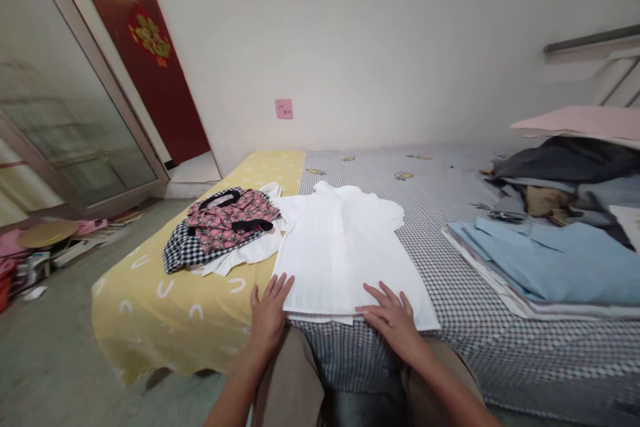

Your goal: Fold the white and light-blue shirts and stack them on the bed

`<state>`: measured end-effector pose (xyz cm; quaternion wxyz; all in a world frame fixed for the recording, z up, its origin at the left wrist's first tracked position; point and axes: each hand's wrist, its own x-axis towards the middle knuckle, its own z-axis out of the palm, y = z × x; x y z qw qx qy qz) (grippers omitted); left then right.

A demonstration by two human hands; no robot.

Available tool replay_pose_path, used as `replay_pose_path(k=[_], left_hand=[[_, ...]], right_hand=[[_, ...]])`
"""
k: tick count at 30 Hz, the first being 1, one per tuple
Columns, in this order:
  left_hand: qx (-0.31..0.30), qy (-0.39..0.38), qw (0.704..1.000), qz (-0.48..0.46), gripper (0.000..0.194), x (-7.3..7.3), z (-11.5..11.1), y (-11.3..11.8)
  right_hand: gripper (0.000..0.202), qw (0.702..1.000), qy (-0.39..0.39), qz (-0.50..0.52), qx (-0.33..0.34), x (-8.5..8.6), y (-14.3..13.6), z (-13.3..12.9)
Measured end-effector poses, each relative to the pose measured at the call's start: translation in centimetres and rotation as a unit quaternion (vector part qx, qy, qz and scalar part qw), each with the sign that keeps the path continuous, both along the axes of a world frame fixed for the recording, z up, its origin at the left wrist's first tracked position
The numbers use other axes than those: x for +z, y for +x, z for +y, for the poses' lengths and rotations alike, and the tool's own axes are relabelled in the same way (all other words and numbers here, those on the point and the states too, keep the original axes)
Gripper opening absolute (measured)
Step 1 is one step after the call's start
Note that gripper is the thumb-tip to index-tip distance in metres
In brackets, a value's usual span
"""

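Observation:
A white short-sleeved shirt lies spread on the bed, its collar toward the wall and its hem along the near edge. My left hand rests at the left corner of the hem, fingers stretched out and touching the cloth. Flat on the lower right part of the shirt lies my right hand, its fingers spread. Neither hand grips the fabric. Part of a white layer shows below the hem between the hands.
Left of the shirt is a pile with a pink patterned garment over black-and-white checked cloth. Folded light blue clothes lie at the right, dark clothes behind them. A yellow sheet and a checked sheet cover the bed.

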<state>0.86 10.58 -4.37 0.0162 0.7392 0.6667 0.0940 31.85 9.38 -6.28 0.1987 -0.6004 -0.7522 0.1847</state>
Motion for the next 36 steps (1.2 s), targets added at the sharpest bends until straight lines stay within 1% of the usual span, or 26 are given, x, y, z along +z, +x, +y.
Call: replay_pose_path(k=[2, 4, 6, 8, 9, 11, 12, 13, 14, 16, 18, 20, 22, 24, 25, 27, 28, 29, 31, 33, 34, 35, 36], left_hand=[[0.016, 0.008, 1.000, 0.011, 0.083, -0.3, -0.3, 0.1], [0.025, 0.011, 0.999, 0.030, 0.086, -0.7, -0.5, 0.2], [0.035, 0.018, 0.998, 0.049, 0.085, -1.1, -0.8, 0.0], [0.046, 0.030, 0.996, 0.067, 0.084, -1.5, -1.0, -0.4], [0.053, 0.034, 0.995, 0.075, 0.085, -1.6, -1.2, -0.6], [0.066, 0.032, 0.994, 0.086, 0.087, -1.9, -1.5, -1.0], [0.072, 0.028, 0.993, 0.090, 0.088, -2.0, -1.6, -1.1], [0.080, 0.021, 0.992, 0.093, 0.087, -2.2, -1.7, -1.2], [0.087, 0.014, 0.991, 0.096, 0.086, -2.4, -1.8, -1.3], [0.091, -0.003, 0.991, 0.101, 0.084, -2.8, -2.0, -1.7], [0.093, -0.027, 0.990, 0.100, 0.085, -2.9, -2.2, -2.6], [0.108, -0.030, 0.990, 0.086, 0.083, -2.4, -2.1, -3.9], [0.143, 0.017, 0.987, 0.066, 0.075, -1.0, -1.5, -4.9], [0.159, 0.106, 0.980, 0.058, 0.072, 1.0, 0.0, -4.7], [0.150, 0.152, 0.975, 0.058, 0.072, 1.9, 1.2, -3.9], [0.095, 0.222, 0.969, 0.053, 0.071, 3.1, 4.1, -1.1], [0.057, 0.234, 0.969, 0.044, 0.068, 3.3, 5.8, 0.6], [0.019, 0.230, 0.973, 0.031, 0.062, 3.1, 7.5, 2.4], [-0.052, 0.176, 0.983, -0.001, 0.055, 2.0, 11.0, 5.5], [-0.109, 0.105, 0.988, -0.023, 0.053, 0.4, 14.2, 7.1], [-0.115, 0.080, 0.990, -0.026, 0.053, -0.3, 15.7, 7.3], [-0.101, 0.069, 0.992, -0.023, 0.052, -0.9, 17.1, 7.1], [-0.072, 0.066, 0.995, -0.015, 0.051, -1.3, 18.4, 6.7]], right_hand=[[0.027, 0.998, 0.005, -0.049, 0.033, 0.5, 0.1, -0.6], [0.023, 0.995, 0.003, -0.072, 0.062, 1.5, 0.5, -0.8], [0.033, 0.995, -0.005, -0.048, 0.083, 3.0, 0.9, -0.3], [0.047, 0.996, -0.004, -0.002, 0.091, 4.7, 1.1, 1.2], [0.049, 0.996, 0.011, 0.014, 0.084, 5.5, 0.9, 2.3], [0.044, 0.996, 0.067, 0.017, 0.059, 6.6, 0.1, 5.0], [0.042, 0.994, 0.097, 0.007, 0.045, 6.8, -0.7, 6.4], [0.044, 0.992, 0.117, -0.005, 0.035, 6.7, -1.5, 7.8], [0.048, 0.992, 0.120, -0.018, 0.030, 6.3, -2.5, 9.1], [0.055, 0.995, 0.085, -0.048, 0.034, 4.7, -4.5, 11.0], [0.058, 0.994, 0.051, -0.081, 0.044, 2.7, -6.1, 12.0], [0.056, 0.992, 0.053, -0.097, 0.056, 1.0, -6.8, 12.2], [0.052, 0.990, 0.076, -0.093, 0.070, -0.2, -6.9, 12.1], [0.049, 0.989, 0.095, -0.085, 0.075, -0.7, -6.6, 12.0], [0.048, 0.989, 0.101, -0.084, 0.075, -0.8, -6.4, 12.0], [0.048, 0.988, 0.105, -0.085, 0.075, -0.9, -6.3, 12.1], [0.049, 0.988, 0.103, -0.087, 0.076, -0.9, -6.3, 12.1], [0.049, 0.988, 0.100, -0.090, 0.078, -0.9, -6.3, 12.2], [0.049, 0.988, 0.094, -0.097, 0.078, -0.9, -6.4, 12.3], [0.050, 0.986, 0.097, -0.107, 0.078, -1.1, -6.4, 12.5], [0.050, 0.985, 0.101, -0.111, 0.080, -1.1, -6.3, 12.6], [0.050, 0.984, 0.105, -0.113, 0.083, -1.2, -6.2, 12.7], [0.050, 0.984, 0.108, -0.115, 0.087, -1.3, -6.1, 12.8]])
